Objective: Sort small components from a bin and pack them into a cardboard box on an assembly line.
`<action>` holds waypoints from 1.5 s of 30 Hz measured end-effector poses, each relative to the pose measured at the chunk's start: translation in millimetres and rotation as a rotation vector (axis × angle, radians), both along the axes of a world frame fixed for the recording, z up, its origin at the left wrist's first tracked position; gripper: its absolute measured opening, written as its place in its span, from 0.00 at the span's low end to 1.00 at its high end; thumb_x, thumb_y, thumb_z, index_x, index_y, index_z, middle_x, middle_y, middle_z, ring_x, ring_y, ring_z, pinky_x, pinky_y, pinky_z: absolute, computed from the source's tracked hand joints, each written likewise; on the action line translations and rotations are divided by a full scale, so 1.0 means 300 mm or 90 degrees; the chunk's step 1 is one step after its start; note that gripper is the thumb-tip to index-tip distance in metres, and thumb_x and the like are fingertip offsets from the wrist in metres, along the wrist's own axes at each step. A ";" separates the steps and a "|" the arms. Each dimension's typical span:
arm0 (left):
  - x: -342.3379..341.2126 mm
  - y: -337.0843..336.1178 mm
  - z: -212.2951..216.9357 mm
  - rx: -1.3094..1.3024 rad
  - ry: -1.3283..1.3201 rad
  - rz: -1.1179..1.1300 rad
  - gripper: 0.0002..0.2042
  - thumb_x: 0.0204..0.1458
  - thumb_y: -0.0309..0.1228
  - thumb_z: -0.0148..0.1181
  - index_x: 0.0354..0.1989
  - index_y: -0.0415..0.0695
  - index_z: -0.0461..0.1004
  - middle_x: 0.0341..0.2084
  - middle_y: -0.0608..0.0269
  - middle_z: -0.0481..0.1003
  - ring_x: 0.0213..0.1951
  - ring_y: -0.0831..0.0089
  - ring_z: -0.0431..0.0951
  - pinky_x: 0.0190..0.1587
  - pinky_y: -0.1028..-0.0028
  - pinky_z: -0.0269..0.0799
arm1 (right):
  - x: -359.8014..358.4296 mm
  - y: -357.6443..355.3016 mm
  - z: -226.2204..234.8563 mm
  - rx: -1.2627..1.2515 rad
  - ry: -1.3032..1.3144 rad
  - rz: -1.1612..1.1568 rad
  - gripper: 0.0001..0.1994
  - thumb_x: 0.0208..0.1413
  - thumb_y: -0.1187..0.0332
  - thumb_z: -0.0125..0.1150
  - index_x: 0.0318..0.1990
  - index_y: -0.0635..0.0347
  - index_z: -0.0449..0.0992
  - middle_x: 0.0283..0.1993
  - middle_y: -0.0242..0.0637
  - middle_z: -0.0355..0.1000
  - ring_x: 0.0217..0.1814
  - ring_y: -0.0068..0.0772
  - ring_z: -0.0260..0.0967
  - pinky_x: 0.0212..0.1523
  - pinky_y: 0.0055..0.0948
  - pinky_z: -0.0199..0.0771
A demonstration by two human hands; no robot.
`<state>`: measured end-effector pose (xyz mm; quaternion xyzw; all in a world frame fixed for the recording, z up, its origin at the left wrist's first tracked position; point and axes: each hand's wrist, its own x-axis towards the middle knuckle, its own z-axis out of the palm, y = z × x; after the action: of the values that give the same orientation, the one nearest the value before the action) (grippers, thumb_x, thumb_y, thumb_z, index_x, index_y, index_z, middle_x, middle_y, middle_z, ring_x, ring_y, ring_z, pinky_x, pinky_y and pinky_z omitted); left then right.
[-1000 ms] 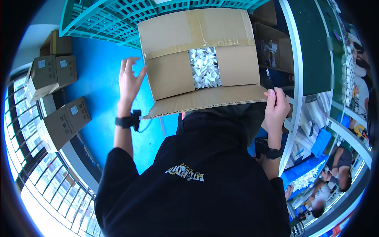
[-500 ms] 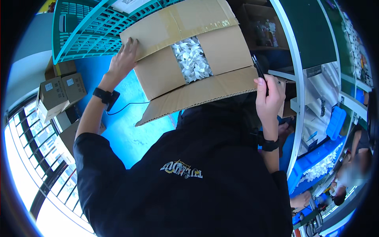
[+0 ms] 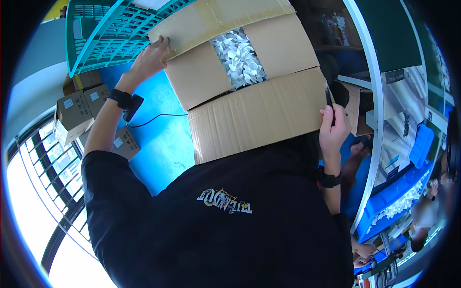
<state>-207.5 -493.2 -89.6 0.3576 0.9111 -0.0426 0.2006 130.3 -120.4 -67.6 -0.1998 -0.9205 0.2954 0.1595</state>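
In front of me a cardboard box [image 3: 286,45] has its flaps unfolded, with small white curled pieces [image 3: 238,58] showing in the gap between its two side flaps. At the box's left edge, my left hand [image 3: 151,57] is closed on the far flap [image 3: 216,17], fingertips on top. My right hand [image 3: 334,129] is closed round a slim black tool [image 3: 328,95] with a light tip, by the right corner of the near flap [image 3: 254,117]. The tool's kind is not clear. That near flap slopes toward my body.
A teal plastic crate [image 3: 115,38] stands behind the box on the left. Several closed cartons [image 3: 76,113] are stacked by the barred window. To the right run a metal shelf frame [image 3: 379,120] and a blue bin [image 3: 389,206] of white pieces. Other people are farther right.
The near flap has swung down toward me and shows more of its face. My right hand has moved slightly right and nearer with the tool. My left hand stays on the far flap.
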 end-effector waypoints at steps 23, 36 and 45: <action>-0.031 0.046 0.055 -0.156 0.113 -0.179 0.28 0.36 0.42 0.66 0.46 0.40 0.71 0.39 0.51 0.77 0.39 0.58 0.79 0.39 0.67 0.78 | -0.607 -0.409 0.064 -0.110 -0.489 0.987 0.08 0.63 0.69 0.47 0.34 0.67 0.63 0.22 0.50 0.68 0.26 0.51 0.71 0.27 0.43 0.69; -0.018 0.027 0.126 -0.094 0.107 -0.272 0.16 0.37 0.49 0.64 0.24 0.48 0.80 0.25 0.60 0.78 0.32 0.61 0.77 0.33 0.63 0.71 | -0.760 -0.697 -0.295 -0.206 -0.216 0.641 0.09 0.65 0.65 0.46 0.35 0.62 0.63 0.16 0.41 0.67 0.14 0.37 0.70 0.17 0.37 0.68; 0.005 0.029 0.147 -0.096 0.101 -0.221 0.17 0.36 0.47 0.65 0.30 0.49 0.80 0.32 0.61 0.79 0.40 0.61 0.78 0.40 0.63 0.72 | -0.780 -0.723 -0.297 -0.154 -0.215 0.656 0.08 0.64 0.65 0.46 0.35 0.60 0.64 0.17 0.41 0.68 0.15 0.38 0.71 0.17 0.36 0.70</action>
<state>-206.0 -484.4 -45.5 0.4885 0.8432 -0.1724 0.1439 -103.7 -337.4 -156.7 0.2146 -0.8716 0.4025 -0.1793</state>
